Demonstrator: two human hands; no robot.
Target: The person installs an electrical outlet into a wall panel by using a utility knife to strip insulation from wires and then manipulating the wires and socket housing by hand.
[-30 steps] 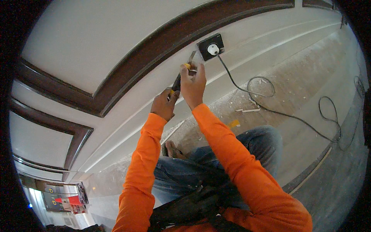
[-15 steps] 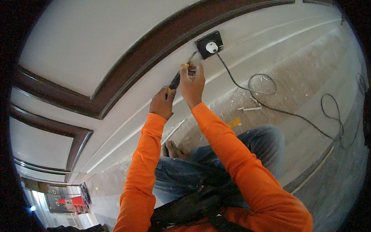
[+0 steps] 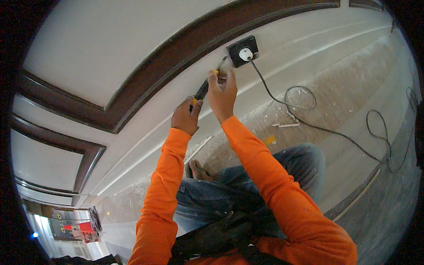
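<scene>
A utility knife (image 3: pixel 202 90) with a black and yellow handle slants up along the white wall. My left hand (image 3: pixel 186 117) is closed round the rear of its handle. Near its front end, my right hand (image 3: pixel 223 95) has curled fingers against the handle by the yellow part; their exact grip is partly hidden. The thin blade (image 3: pixel 223 61) points at the left edge of a black socket plate (image 3: pixel 251 42) on the wall. A white round plug (image 3: pixel 245 54) sits in that socket, with a dark cable (image 3: pixel 261 81) running from it.
Dark wood moulding (image 3: pixel 150 70) frames the wall panels above my hands. Below runs a white skirting (image 3: pixel 282 66). White debris (image 3: pixel 288 125) and dust lie on the floor, where the cable loops to the right. A red-orange cone (image 3: pixel 86 227) stands at the far lower left.
The view has shifted slightly. Both hands and the utility knife keep nearly the same place beside the socket plate, the right hand's fingers moving only a little.
</scene>
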